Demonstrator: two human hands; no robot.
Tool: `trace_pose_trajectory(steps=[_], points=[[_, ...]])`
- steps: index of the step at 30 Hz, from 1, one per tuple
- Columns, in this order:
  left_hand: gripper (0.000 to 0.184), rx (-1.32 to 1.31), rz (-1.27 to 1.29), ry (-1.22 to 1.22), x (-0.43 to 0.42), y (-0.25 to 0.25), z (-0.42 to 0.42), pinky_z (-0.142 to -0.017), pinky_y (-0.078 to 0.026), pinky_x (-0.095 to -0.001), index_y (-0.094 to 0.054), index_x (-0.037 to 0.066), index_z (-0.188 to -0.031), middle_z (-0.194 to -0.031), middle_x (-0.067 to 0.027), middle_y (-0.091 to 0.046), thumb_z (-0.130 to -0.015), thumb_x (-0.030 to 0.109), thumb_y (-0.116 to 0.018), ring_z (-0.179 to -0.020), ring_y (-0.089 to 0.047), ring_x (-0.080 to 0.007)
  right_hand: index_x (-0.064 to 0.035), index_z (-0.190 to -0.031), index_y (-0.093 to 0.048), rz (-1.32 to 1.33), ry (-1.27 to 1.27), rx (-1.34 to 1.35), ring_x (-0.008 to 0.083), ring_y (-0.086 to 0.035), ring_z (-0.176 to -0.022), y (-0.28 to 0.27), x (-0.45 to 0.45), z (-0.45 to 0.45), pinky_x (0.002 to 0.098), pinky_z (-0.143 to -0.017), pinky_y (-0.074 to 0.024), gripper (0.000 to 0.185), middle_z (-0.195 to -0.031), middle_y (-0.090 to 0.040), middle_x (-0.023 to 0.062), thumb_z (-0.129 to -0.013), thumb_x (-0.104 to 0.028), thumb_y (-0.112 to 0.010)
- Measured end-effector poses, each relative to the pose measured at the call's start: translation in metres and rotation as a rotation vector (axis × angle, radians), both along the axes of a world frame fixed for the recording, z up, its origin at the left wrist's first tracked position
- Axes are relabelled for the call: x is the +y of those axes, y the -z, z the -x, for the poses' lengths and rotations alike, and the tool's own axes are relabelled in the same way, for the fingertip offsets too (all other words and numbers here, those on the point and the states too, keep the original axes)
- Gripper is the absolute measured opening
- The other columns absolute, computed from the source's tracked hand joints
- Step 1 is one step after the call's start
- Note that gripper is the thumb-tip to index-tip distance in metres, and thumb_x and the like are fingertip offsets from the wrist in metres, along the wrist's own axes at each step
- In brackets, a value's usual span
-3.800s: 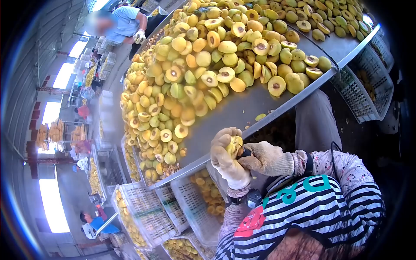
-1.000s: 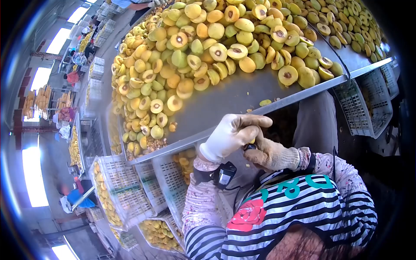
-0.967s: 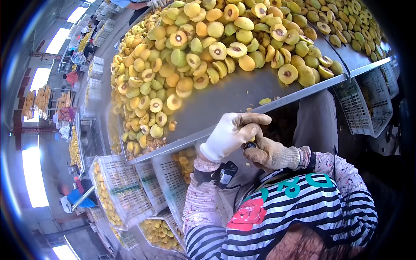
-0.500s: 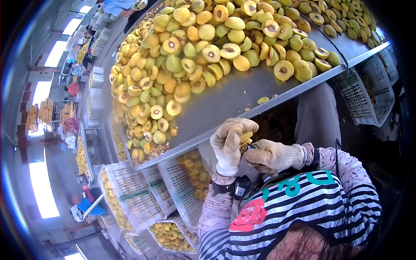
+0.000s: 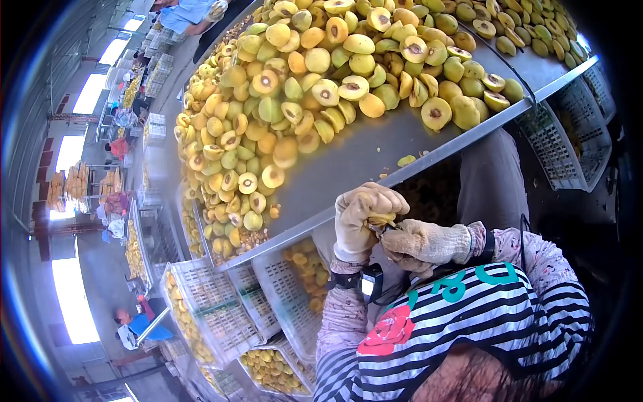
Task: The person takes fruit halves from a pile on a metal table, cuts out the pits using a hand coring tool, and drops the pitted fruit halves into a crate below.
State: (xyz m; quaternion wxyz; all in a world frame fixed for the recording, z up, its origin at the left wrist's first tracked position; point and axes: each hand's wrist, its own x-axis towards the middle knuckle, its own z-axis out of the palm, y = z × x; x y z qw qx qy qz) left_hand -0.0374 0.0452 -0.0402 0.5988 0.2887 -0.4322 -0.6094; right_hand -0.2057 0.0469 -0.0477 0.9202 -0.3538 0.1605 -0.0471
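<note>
My left hand (image 5: 367,218), in a cream work glove, is closed around a yellow peach half (image 5: 382,220), mostly hidden by the fingers. My right hand (image 5: 429,242), gloved too, presses up against the fruit from the right. Its fingers are wrapped around a small dark tool (image 5: 387,229); only a short part shows, so its exact kind is unclear. Both hands are in front of my chest, just below the metal table edge (image 5: 321,221). On the table beyond lies a big heap of halved yellow peaches (image 5: 295,94), several with brown pits showing.
White plastic crates (image 5: 221,315) with peaches stand below the table at the left. Another crate (image 5: 559,147) is at the right. A dark cable (image 5: 512,67) crosses the table. Peach scraps (image 5: 406,161) lie near the edge. Other people (image 5: 144,325) are at the left.
My left hand has turned and closed further over the peach half, and now less of the fruit shows. My right hand stays close against it. The whole view has shifted slightly.
</note>
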Motion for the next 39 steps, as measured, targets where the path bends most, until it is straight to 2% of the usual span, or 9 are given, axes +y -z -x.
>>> trace_pose_trajectory(steps=[8, 12, 16, 19, 24, 29, 33, 35, 39], points=[[0.044, -0.107, 0.199, -0.049, -0.004, -0.002, -0.003, -0.067, -0.051, -0.0415, -0.061, 0.000, -0.074, -0.073, -0.0139, -0.061, -0.097, 0.038, -0.063, -0.071, -0.062, -0.0299, -0.0142, -0.083, -0.048, -0.768, -0.217, -0.501, 0.0047, -0.030, -0.039, 0.018, 0.000, 0.002, 0.0230, -0.035, -0.0282, 0.052, -0.054, -0.036, -0.0066, -0.103, -0.060, -0.037], [0.045, -0.020, 0.235, -0.106, -0.008, 0.005, 0.006, -0.066, -0.051, -0.0407, -0.061, 0.000, -0.074, -0.073, -0.0129, -0.061, -0.098, 0.038, -0.061, -0.070, -0.062, -0.0286, -0.0141, -0.082, -0.048, -0.838, -0.244, -0.667, 0.0057, -0.031, -0.040, 0.022, 0.003, -0.007, 0.0237, -0.035, -0.0294, 0.052, -0.054, -0.038, -0.0058, -0.103, -0.060, -0.038], [0.043, -0.287, 0.011, -0.128, 0.002, -0.005, -0.006, -0.068, -0.052, -0.0384, -0.063, -0.002, -0.075, -0.077, -0.0152, -0.065, -0.097, 0.035, -0.060, -0.071, -0.064, -0.0281, -0.0131, -0.085, -0.043, -0.220, -0.081, -0.109, 0.0072, -0.029, -0.042, 0.004, -0.003, 0.003, 0.0251, -0.037, -0.0293, 0.048, -0.056, -0.035, -0.0040, -0.103, -0.058, -0.040], [0.029, -0.039, -0.005, 0.190, -0.005, 0.002, -0.020, -0.072, -0.053, -0.0374, -0.066, -0.005, -0.084, -0.087, -0.0159, -0.068, -0.097, 0.019, -0.058, -0.079, -0.066, -0.0260, -0.0131, -0.076, -0.045, -0.267, -0.064, 0.006, 0.0061, -0.032, -0.040, 0.000, 0.000, 0.001, 0.0216, -0.035, -0.0268, 0.046, -0.055, -0.039, -0.0041, -0.106, -0.048, -0.043], [0.029, -0.009, -0.047, 0.281, -0.004, -0.010, -0.023, -0.069, -0.053, -0.0385, -0.065, -0.004, -0.079, -0.084, -0.0177, -0.067, -0.094, 0.021, -0.062, -0.075, -0.065, -0.0289, -0.0141, -0.079, -0.047, -0.512, -0.130, -0.316, 0.0055, -0.030, -0.041, 0.010, 0.008, -0.002, 0.0214, -0.036, -0.0276, 0.046, -0.056, -0.038, -0.0053, -0.105, -0.052, -0.043], [0.048, 0.353, 0.140, 0.266, -0.011, 0.007, 0.006, -0.047, -0.030, -0.0343, -0.046, 0.007, -0.069, -0.060, -0.0045, -0.043, -0.104, 0.040, -0.042, -0.049, -0.037, -0.0186, -0.0148, -0.088, -0.049, -0.715, -0.236, -0.599, 0.0048, -0.035, -0.042, 0.026, 0.013, -0.010, 0.0209, -0.039, -0.0318, 0.044, -0.057, -0.041, -0.0055, -0.102, -0.056, -0.043], [0.042, 0.969, -0.094, 0.202, -0.008, 0.019, 0.030, -0.068, -0.045, -0.0372, -0.049, 0.011, -0.075, -0.079, -0.0023, -0.054, -0.106, 0.037, -0.043, -0.072, -0.054, -0.0188, -0.0143, -0.085, -0.050, -0.885, -0.342, -0.773, 0.0056, -0.037, -0.040, 0.028, 0.013, -0.014, 0.0226, -0.037, -0.0338, 0.049, -0.054, -0.041, -0.0063, -0.098, -0.061, -0.048], [0.043, 0.949, -0.565, -0.293, -0.007, 0.018, 0.036, -0.077, -0.053, -0.0386, -0.059, 0.009, -0.080, -0.082, -0.0046, -0.059, -0.106, 0.039, -0.041, -0.084, -0.058, -0.0236, -0.0142, -0.082, -0.048, -0.773, -0.386, -0.809, 0.0062, -0.035, -0.039, 0.020, 0.011, -0.009, 0.0242, -0.036, -0.0373, 0.052, -0.051, -0.039, -0.0077, -0.096, -0.065, -0.049], [0.032, 0.821, -0.488, -0.224, 0.001, 0.016, 0.016, -0.088, -0.056, -0.0457, -0.062, 0.010, -0.091, -0.098, -0.0050, -0.067, -0.103, 0.035, -0.048, -0.096, -0.064, -0.0268, -0.0134, -0.081, -0.047, -0.521, -0.160, -0.451, 0.0077, -0.035, -0.040, 0.010, -0.004, 0.013, 0.0254, -0.036, -0.0326, 0.055, -0.053, -0.039, -0.0051, -0.094, -0.067, -0.051]])
